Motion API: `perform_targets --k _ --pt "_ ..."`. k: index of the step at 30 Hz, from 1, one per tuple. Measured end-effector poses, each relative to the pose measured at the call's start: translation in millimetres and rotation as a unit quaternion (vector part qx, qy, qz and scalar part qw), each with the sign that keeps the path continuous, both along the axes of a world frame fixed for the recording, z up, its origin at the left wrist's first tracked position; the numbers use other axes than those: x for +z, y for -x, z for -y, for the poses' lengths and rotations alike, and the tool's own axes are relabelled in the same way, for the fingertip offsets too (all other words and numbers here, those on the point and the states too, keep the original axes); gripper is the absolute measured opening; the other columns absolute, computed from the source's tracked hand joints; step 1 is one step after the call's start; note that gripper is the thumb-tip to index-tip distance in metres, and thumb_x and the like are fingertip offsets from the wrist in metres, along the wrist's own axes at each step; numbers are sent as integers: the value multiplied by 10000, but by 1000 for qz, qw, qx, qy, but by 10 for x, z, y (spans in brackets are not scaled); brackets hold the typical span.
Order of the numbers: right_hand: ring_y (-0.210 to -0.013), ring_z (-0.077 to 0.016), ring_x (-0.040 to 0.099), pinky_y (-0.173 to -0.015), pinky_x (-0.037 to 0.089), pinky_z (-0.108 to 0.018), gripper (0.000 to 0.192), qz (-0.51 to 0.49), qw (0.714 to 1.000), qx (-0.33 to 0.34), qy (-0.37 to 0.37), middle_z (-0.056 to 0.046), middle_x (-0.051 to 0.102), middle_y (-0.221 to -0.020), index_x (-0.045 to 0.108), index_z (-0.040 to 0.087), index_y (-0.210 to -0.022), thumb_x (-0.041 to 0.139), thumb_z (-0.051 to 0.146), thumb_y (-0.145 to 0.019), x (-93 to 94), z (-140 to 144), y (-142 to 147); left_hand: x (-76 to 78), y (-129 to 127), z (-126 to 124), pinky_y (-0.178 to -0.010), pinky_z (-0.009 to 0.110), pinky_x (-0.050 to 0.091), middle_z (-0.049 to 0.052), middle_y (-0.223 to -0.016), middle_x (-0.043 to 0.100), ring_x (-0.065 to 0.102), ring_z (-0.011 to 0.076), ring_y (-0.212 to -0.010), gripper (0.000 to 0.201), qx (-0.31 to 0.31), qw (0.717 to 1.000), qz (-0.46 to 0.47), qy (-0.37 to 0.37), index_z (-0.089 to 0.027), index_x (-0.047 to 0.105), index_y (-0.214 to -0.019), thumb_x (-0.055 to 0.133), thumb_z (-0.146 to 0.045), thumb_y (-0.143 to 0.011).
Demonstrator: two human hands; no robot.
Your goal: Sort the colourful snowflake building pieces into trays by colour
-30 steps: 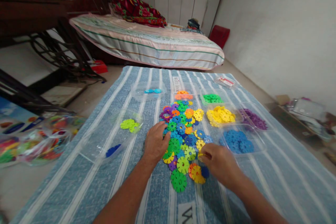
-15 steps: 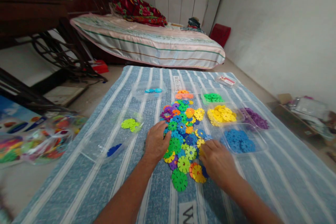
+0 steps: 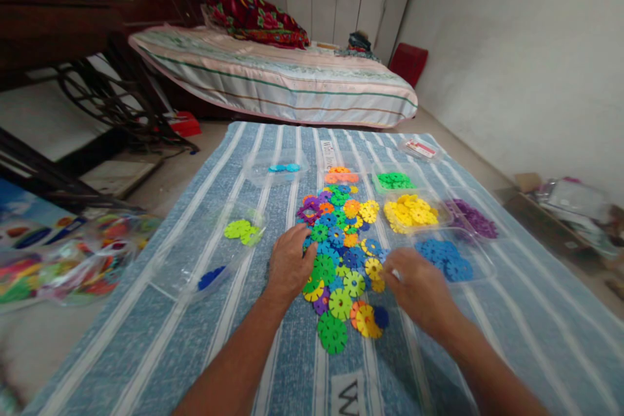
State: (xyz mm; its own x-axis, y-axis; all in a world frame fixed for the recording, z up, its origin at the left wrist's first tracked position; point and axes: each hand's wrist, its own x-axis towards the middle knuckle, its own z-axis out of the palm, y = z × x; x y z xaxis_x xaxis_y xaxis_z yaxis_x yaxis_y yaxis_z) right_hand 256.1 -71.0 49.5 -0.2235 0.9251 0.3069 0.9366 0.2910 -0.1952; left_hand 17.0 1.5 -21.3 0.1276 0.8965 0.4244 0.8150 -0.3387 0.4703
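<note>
A mixed pile of notched plastic discs [image 3: 340,303] in many colours lies in the middle of the cloth. My left hand [image 3: 291,261] rests against the pile's left side, thumb and fingers apart, with the fingertips among green and blue discs. Just right of the pile, my right hand [image 3: 420,289] hovers with its fingers drawn together, slightly blurred; whatever they hold is hidden. Close to those fingers are a yellow disc [image 3: 374,269] and, lower down, a dark blue disc [image 3: 381,317]. The box of blue discs [image 3: 444,260] stands beyond the right hand.
Clear boxes hold yellow [image 3: 411,213], purple [image 3: 472,218], green [image 3: 395,181] and orange discs [image 3: 341,175] at the right and back. Boxes at left hold light blue [image 3: 285,168], lime [image 3: 242,232] and dark blue discs [image 3: 211,278]. A bed [image 3: 283,84] stands beyond the table.
My right hand has moved a little right and up, away from the pile, uncovering the dark blue disc and some yellow ones. My left hand has stayed nearly still.
</note>
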Motion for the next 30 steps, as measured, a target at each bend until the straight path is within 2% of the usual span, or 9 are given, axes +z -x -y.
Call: perform_targets --k 3,5,7,10,13,17,22,30 --pt "-805 -193 543 -756 400 -302 159 24 980 -78 -181 -66 626 -809 607 173 -780 485 240 -857 226 -194 -223 17 -5 3 -971 442 437 137 -1141 633 573 252 -1085 281 0 1000 2 -1 -143 619 -1005 482 -297 -813" --pt "-870 -218 545 -791 401 -328 176 40 965 -110 -236 -96 639 -886 621 155 -874 485 266 -860 297 -247 -283 17 -3 4 -970 439 437 127 -1148 630 570 248 -1090 275 -2 1000 0 0 -156 616 -1008 482 -300 -815" --pt "-861 -207 548 -788 398 -311 186 48 978 -79 -186 -88 641 -877 627 159 -871 471 260 -873 261 -203 -231 7 1 3 -974 434 434 119 -1153 627 566 244 -1098 273 -4 1000 -2 1 -166 612 -1018 482 -300 -818" --pt "-816 -174 544 -751 384 -264 191 64 998 -5 -14 -54 631 -819 622 184 -794 455 200 -883 59 -17 -11 -14 5 1 -980 433 429 115 -1144 630 563 244 -1102 276 -3 1000 1 0 -171 610 -1026 484 -298 -816" --pt "-844 -178 534 -760 368 -262 161 73 993 -14 91 -52 623 -835 615 187 -812 469 156 -870 -133 154 203 -21 4 1 -977 430 431 104 -1143 631 564 242 -1098 269 -4 1000 7 0 -185 612 -1020 486 -295 -810" --pt "-892 -195 514 -801 355 -279 155 73 989 -50 121 -69 611 -884 605 176 -878 453 150 -879 -186 199 313 -2 0 4 -978 432 428 111 -1148 629 563 247 -1096 273 0 1000 6 6 -175 614 -1015 485 -297 -807" --pt "-933 -191 509 -830 347 -276 162 58 987 -55 141 -64 613 -934 607 179 -919 462 129 -866 -159 128 305 -1 -6 4 -977 439 429 130 -1147 627 565 255 -1091 273 -1 1000 7 4 -153 618 -1003 487 -283 -802" --pt "-882 -191 533 -770 343 -270 196 104 981 -47 155 -62 632 -876 649 177 -819 464 156 -881 -171 69 284 -35 3 0 -974 440 431 120 -1146 627 567 249 -1087 268 0 1000 12 -5 -171 613 -1002 484 -299 -805"
